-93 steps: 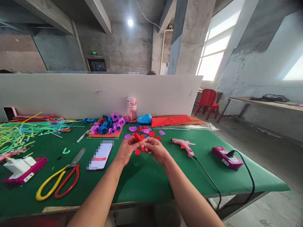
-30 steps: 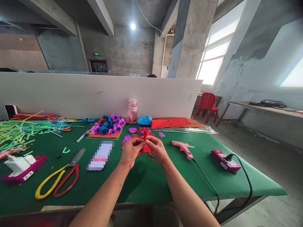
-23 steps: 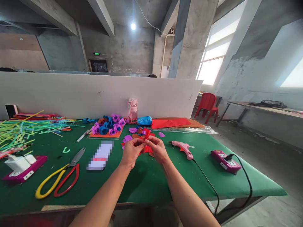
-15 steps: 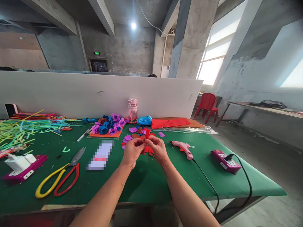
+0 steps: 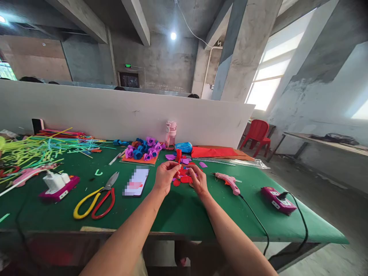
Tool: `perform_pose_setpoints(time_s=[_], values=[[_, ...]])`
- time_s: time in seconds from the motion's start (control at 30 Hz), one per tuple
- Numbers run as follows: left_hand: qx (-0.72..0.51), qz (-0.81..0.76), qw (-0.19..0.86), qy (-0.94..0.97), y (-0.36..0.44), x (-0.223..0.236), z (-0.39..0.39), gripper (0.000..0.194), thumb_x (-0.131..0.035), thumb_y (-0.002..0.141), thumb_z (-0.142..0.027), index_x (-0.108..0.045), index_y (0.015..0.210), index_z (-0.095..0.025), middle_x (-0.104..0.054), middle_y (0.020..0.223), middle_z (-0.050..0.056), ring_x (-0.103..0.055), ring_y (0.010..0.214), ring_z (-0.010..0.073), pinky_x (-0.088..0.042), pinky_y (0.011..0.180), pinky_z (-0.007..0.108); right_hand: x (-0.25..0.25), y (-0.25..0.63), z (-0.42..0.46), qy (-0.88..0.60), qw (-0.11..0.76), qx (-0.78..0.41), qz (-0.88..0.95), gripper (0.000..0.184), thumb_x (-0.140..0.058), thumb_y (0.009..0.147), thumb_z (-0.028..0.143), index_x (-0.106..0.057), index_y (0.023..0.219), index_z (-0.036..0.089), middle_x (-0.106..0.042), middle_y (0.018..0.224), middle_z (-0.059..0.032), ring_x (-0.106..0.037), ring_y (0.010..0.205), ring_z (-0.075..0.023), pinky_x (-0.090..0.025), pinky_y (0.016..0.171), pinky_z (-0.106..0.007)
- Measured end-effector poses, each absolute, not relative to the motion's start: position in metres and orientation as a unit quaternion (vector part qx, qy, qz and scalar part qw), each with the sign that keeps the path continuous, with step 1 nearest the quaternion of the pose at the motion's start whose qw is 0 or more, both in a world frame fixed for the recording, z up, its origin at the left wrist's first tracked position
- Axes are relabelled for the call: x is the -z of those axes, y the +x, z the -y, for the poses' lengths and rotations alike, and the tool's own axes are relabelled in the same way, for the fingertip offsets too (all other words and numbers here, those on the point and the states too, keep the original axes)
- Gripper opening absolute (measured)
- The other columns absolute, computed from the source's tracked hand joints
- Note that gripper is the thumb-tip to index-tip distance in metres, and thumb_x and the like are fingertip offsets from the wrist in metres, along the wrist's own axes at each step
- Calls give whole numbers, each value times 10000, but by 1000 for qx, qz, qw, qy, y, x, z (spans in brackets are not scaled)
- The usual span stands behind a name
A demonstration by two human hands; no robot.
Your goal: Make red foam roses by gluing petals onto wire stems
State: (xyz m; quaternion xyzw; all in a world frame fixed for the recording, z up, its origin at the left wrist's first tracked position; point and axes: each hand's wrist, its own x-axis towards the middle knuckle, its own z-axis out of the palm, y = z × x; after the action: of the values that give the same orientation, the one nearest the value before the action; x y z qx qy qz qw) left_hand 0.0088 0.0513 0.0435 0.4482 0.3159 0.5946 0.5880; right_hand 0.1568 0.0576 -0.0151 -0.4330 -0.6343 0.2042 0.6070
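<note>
My left hand (image 5: 167,177) pinches the base of a small rolled red paper petal (image 5: 178,155) that stands upright above the fingertips. Just to its right, my right hand (image 5: 199,179) is apart from the roll, thumb and fingers loosely bent with a gap between them and nothing visible held. Beneath and behind both hands lie loose red petals (image 5: 186,179) and purple petals (image 5: 186,161), partly hidden by the fingers. Finished-looking purple and blue paper flowers (image 5: 150,142) are heaped on an orange sheet behind my left hand.
A pink glue gun (image 5: 228,182) lies right of my hands, its cord trailing past a purple power strip (image 5: 277,200). To the left are a phone (image 5: 140,183), scissors (image 5: 99,197) and colourful pipe cleaners (image 5: 57,147). A pink bottle (image 5: 171,134) stands by the white partition (image 5: 115,115).
My right hand has come off the red roll and moved slightly right, its fingers parting. The left hand keeps the roll. The view has turned a little to the left.
</note>
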Motion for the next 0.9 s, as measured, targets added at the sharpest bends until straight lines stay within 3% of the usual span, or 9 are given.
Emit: perform_pose_setpoints(time_s=[0.27, 0.6, 0.8, 0.9], values=[[-588, -312, 601, 443, 0, -44, -44, 230, -750, 546, -271, -606, 647, -124, -556, 527, -20, -487, 440, 69, -434, 420, 206, 27, 160, -66, -508, 563, -110, 643, 331, -391, 879, 447, -615, 871, 205, -604, 641, 8, -560, 641, -156, -401, 672, -253], [-580, -316, 603, 447, -1, -41, -46, 246, -746, 543, -296, -588, 640, -133, -550, 524, -27, -475, 433, 68, -414, 409, 207, 32, 164, -67, -531, 540, -95, 646, 349, -361, 884, 461, -593, 843, 204, -610, 615, 10, -568, 626, -152, -399, 667, -248], [-588, -319, 589, 453, -3, -38, -45, 257, -761, 536, -297, -588, 631, -133, -548, 526, -28, -468, 438, 62, -382, 425, 197, 28, 153, -68, -538, 567, -129, 610, 401, -368, 853, 511, -600, 756, 200, -602, 591, 6, -559, 615, -151, -406, 667, -260], [-586, -317, 603, 439, -8, -34, -48, 251, -762, 537, -272, -587, 656, -136, -563, 545, -24, -477, 449, 63, -374, 432, 196, 16, 142, -70, -521, 618, -231, 542, 430, -394, 815, 559, -602, 754, 187, -608, 577, -5, -541, 565, -147, -409, 584, -256]])
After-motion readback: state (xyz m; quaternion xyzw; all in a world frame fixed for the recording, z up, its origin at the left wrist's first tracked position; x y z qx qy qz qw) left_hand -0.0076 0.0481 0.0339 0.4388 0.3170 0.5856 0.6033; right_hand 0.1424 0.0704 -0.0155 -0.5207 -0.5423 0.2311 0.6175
